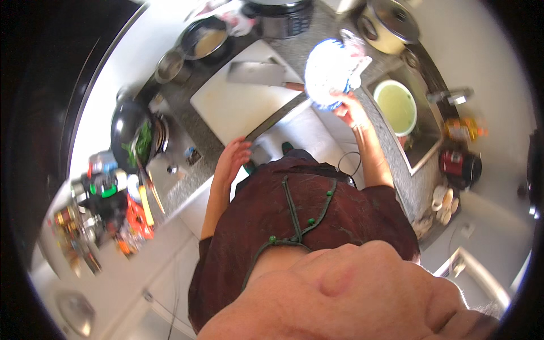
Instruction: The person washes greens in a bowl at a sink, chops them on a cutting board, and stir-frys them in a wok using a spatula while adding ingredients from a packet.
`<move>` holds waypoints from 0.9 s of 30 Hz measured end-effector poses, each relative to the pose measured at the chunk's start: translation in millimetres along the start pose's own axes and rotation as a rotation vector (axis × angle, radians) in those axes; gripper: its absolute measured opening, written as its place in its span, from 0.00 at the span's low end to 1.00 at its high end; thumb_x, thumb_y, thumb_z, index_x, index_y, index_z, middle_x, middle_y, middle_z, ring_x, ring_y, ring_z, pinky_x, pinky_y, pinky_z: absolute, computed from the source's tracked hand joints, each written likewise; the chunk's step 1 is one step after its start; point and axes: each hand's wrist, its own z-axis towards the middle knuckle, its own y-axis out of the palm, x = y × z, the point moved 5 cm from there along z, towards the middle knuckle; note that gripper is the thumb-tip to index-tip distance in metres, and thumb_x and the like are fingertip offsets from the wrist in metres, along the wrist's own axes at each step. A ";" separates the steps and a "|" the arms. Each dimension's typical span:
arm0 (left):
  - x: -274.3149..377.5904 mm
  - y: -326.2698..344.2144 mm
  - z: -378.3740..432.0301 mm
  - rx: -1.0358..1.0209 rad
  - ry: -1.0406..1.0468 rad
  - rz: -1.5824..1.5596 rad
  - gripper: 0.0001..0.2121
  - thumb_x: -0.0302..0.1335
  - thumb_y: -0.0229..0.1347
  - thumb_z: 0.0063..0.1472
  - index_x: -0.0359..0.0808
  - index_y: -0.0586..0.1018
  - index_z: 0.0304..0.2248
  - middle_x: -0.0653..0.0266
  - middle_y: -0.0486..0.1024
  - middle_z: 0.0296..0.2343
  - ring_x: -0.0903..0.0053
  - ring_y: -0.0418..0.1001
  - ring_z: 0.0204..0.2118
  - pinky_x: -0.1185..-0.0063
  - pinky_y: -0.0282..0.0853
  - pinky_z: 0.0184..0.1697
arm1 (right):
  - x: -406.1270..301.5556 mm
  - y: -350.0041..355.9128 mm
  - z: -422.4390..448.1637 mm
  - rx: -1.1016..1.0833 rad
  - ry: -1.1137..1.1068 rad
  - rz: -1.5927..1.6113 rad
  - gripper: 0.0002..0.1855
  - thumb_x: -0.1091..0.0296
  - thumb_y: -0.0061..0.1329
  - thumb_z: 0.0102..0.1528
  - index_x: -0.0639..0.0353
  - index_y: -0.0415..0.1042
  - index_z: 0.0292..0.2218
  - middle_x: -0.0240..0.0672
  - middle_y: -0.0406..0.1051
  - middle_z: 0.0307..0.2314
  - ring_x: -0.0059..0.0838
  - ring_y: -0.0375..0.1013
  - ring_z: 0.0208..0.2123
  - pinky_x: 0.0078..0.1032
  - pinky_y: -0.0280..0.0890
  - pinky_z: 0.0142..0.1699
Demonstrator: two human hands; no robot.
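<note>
My right hand (349, 109) grips the rim of a blue-and-white bowl or plate (326, 74), whose inner face is washed out by glare. It is held over the right corner of a white cutting board (248, 100). On that board lies a cleaver (257, 73) with a wooden handle, partly hidden by the dish. My left hand (236, 157) is empty, fingers apart, beside the near corner of the board. Leafy greens (141, 146) and what look like long utensils rest in a black wok (121, 136) on the stove at the left.
A round basin of pale green liquid (395, 108) sits in the sink (425, 151) at right. A dark pan (204, 40), a metal pot (170, 66), a rice cooker (282, 19) and a cream lidded pot (386, 27) stand along the back. Bottles and packets crowd the left counter.
</note>
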 end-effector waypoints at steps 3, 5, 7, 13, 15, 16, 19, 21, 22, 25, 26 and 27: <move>35.4 46.4 -12.7 -0.042 0.105 0.081 0.28 0.35 0.50 0.62 0.34 0.54 0.57 0.55 0.66 0.47 0.69 0.70 0.44 0.75 0.69 0.44 | 34.0 77.5 7.5 -0.080 0.162 -0.369 0.06 0.72 0.50 0.48 0.62 0.69 0.30 0.25 0.63 0.16 0.12 0.55 0.12 0.14 0.48 0.15; 57.6 57.8 -29.3 -0.075 0.170 0.136 0.32 0.35 0.52 0.60 0.33 0.50 0.58 0.57 0.63 0.50 0.70 0.68 0.48 0.72 0.67 0.47 | 65.8 112.4 13.8 -0.208 0.260 -0.569 0.06 0.72 0.50 0.48 0.63 0.69 0.29 0.25 0.63 0.16 0.14 0.56 0.12 0.15 0.49 0.15; 56.9 28.6 -44.1 0.109 0.215 0.186 0.31 0.33 0.55 0.57 0.34 0.55 0.57 0.61 0.69 0.44 0.77 0.69 0.42 0.76 0.67 0.44 | 93.7 152.1 15.2 -0.350 0.330 -0.618 0.06 0.72 0.49 0.48 0.62 0.69 0.29 0.25 0.64 0.15 0.14 0.58 0.11 0.15 0.50 0.15; 70.8 -42.4 -141.7 0.414 0.403 -0.197 0.23 0.18 0.49 0.50 0.28 0.66 0.49 0.56 0.72 0.42 0.70 0.72 0.43 0.74 0.67 0.48 | 119.2 281.9 11.5 -0.718 0.441 -0.542 0.15 0.63 0.47 0.54 0.66 0.68 0.39 0.30 0.70 0.23 0.17 0.67 0.17 0.15 0.57 0.19; 84.4 -72.1 -174.0 0.472 0.423 -0.325 0.23 0.20 0.50 0.51 0.27 0.66 0.49 0.54 0.72 0.42 0.66 0.72 0.45 0.70 0.66 0.51 | 127.3 321.0 29.4 -0.780 0.348 -0.625 0.20 0.66 0.47 0.55 0.66 0.65 0.46 0.33 0.71 0.29 0.18 0.71 0.25 0.14 0.59 0.24; 90.9 -91.9 -188.4 0.499 0.479 -0.356 0.23 0.20 0.50 0.50 0.26 0.66 0.49 0.53 0.72 0.42 0.66 0.72 0.45 0.70 0.66 0.51 | 137.7 342.2 39.6 -0.818 0.106 -0.758 0.19 0.68 0.47 0.54 0.64 0.65 0.47 0.34 0.72 0.30 0.20 0.71 0.26 0.15 0.61 0.25; 113.9 -155.0 -235.4 0.552 0.662 -0.367 0.25 0.21 0.50 0.48 0.25 0.65 0.49 0.52 0.70 0.45 0.65 0.70 0.46 0.70 0.64 0.53 | 171.0 426.3 41.5 -0.850 -0.413 -1.186 0.20 0.73 0.49 0.51 0.59 0.66 0.46 0.36 0.72 0.32 0.29 0.73 0.29 0.22 0.64 0.28; 137.5 -190.6 -267.5 0.583 0.716 -0.394 0.26 0.22 0.49 0.49 0.25 0.66 0.49 0.53 0.69 0.46 0.65 0.68 0.49 0.69 0.61 0.55 | 196.1 461.9 49.3 -0.855 -0.589 -1.399 0.18 0.74 0.48 0.50 0.58 0.67 0.44 0.38 0.72 0.32 0.35 0.73 0.30 0.28 0.66 0.31; 139.5 -217.1 -283.6 0.624 0.735 -0.441 0.25 0.22 0.49 0.49 0.25 0.66 0.49 0.53 0.69 0.46 0.66 0.67 0.49 0.69 0.60 0.56 | 222.4 468.8 56.7 -0.888 -0.598 -1.455 0.16 0.73 0.48 0.50 0.58 0.68 0.42 0.39 0.72 0.32 0.38 0.73 0.31 0.31 0.66 0.32; 149.2 -286.1 -330.6 0.716 0.830 -0.585 0.22 0.21 0.50 0.47 0.26 0.69 0.45 0.57 0.71 0.43 0.67 0.69 0.46 0.70 0.61 0.54 | 287.8 479.4 72.6 -0.900 -0.319 -1.817 0.11 0.62 0.45 0.53 0.60 0.72 0.32 0.45 0.73 0.28 0.46 0.73 0.31 0.38 0.66 0.35; 156.2 -307.7 -340.5 0.735 0.851 -0.603 0.22 0.21 0.50 0.48 0.26 0.69 0.45 0.57 0.71 0.43 0.67 0.69 0.46 0.70 0.61 0.54 | 310.3 471.3 79.5 -0.896 -0.193 -1.920 0.13 0.59 0.44 0.54 0.60 0.72 0.30 0.46 0.73 0.27 0.46 0.73 0.31 0.39 0.66 0.36; 146.7 -327.1 -358.2 0.791 0.879 -0.633 0.22 0.21 0.50 0.48 0.27 0.69 0.45 0.58 0.71 0.43 0.68 0.69 0.46 0.71 0.61 0.54 | 342.6 459.4 81.4 -0.934 -0.054 -2.012 0.16 0.56 0.43 0.54 0.61 0.73 0.29 0.46 0.73 0.27 0.47 0.72 0.30 0.39 0.66 0.36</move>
